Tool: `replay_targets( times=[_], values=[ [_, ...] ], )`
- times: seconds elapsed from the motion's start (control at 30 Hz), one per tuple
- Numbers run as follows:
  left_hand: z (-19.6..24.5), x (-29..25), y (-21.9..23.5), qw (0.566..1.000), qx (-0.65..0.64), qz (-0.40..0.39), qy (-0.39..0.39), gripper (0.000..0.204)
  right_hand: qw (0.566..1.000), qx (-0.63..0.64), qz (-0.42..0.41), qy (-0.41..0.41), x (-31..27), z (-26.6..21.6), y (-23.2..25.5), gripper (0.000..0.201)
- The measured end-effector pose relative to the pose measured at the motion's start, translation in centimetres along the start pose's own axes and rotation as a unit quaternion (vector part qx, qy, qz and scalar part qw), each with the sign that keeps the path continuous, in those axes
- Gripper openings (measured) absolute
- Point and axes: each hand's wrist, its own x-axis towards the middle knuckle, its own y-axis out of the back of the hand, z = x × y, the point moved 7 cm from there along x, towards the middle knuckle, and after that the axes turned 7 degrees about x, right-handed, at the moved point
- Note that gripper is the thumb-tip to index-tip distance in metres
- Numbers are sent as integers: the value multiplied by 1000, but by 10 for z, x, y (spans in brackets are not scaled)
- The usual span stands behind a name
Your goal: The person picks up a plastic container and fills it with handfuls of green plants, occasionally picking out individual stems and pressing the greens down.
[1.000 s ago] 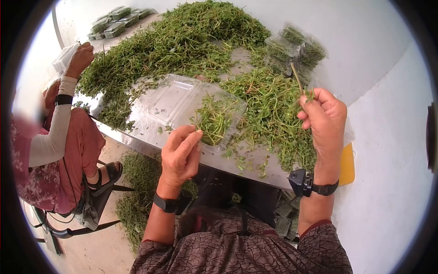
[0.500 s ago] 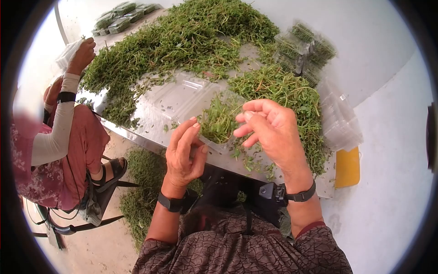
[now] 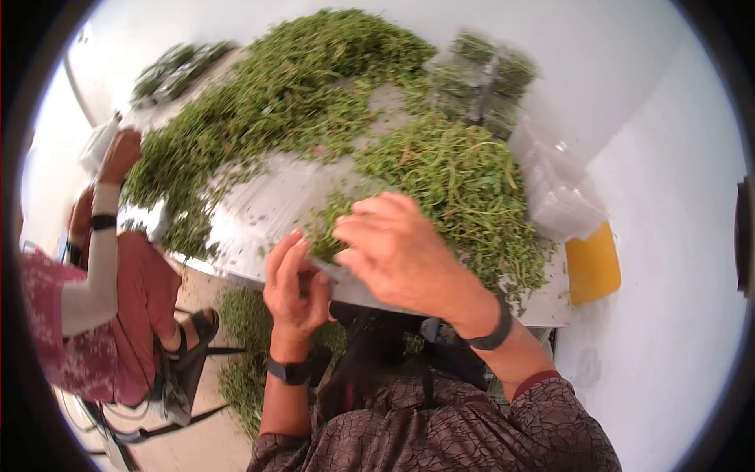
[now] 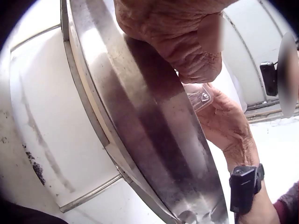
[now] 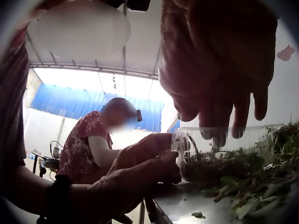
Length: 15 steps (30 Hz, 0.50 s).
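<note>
A clear plastic clamshell container (image 5: 187, 161) stands at the table's near edge with leafy green stems (image 3: 321, 228) inside. Its lid (image 3: 285, 193) lies folded back on the tabletop. My left hand (image 3: 295, 291) holds the container at its near left corner, fingers and thumb at the wall in the right wrist view. Over the container is my right hand (image 3: 397, 248), palm down. Its fingers (image 5: 219, 114) point straight down inside the rim, onto the greens. In the left wrist view, a clear corner of the container shows between the two hands.
A large heap of greens (image 3: 314, 71) covers the far table; a smaller pile (image 3: 448, 181) is right of the container. Nested clear containers (image 3: 558, 185), filled packs (image 3: 480, 79) and a yellow object (image 3: 594, 263) stand at right. Another person (image 3: 98, 291) sits at left.
My right hand came from the right, where it held a stem, and moved left and down over the container. The left hand stayed at the container's near corner. The head view shifted slightly.
</note>
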Motion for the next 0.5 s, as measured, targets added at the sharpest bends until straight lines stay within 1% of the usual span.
replay_targets(
  times=[0.07, 0.1, 0.17, 0.2, 0.23, 0.27, 0.33, 0.4, 0.5],
  values=[
    [-2, -3, 0, 1000, 8, -14, 5, 48, 997, 18, -78, -10, 1, 6, -21, 21],
    [-1, -2, 0, 1000, 15, -18, 3, 48, 997, 5, -69, -17, 4, 8, -23, 21],
    [-1, -3, -2, 1000, 11, -18, -4, 48, 982, 8, -184, -33, 4, 12, -44, 27],
    [-2, -3, -2, 1000, 20, -15, 0, 49, 983, 2, -177, -38, 5, 15, -48, 27],
    [-1, -3, -2, 1000, 14, -16, -6, 49, 985, 4, -171, -27, 5, 16, -51, 27],
    [-3, -3, -2, 1000, 14, -23, 4, 49, 986, 7, -166, -15, 4, 16, -52, 28],
    [-6, -5, -3, 999, 7, -32, 33, 47, 989, 13, -150, -7, 3, 15, -45, 25],
    [-3, -3, -2, 999, 15, -38, 25, 46, 991, 19, -136, 1, 4, 14, -33, 22],
    [-1, -1, -2, 999, 32, -37, 10, 44, 993, -105, -42, -17, 8, 20, 12, 13]
  ],
)
